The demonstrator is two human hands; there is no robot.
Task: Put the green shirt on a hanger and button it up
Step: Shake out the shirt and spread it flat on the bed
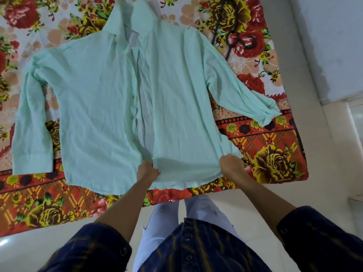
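The pale green shirt lies spread flat on a floral bedsheet, collar at the far end, both sleeves out to the sides. Its front stands unbuttoned, with a narrow gap down the middle. My left hand pinches the hem of the right front panel at the placket. My right hand grips the same panel's hem at the side seam. A dark hanger lies on the sheet beyond the shirt's right shoulder, only partly visible.
The floral bedsheet covers the bed, whose near edge runs just below the shirt hem. White tiled floor lies to the right and below. My legs and dark striped shirt fill the bottom of the view.
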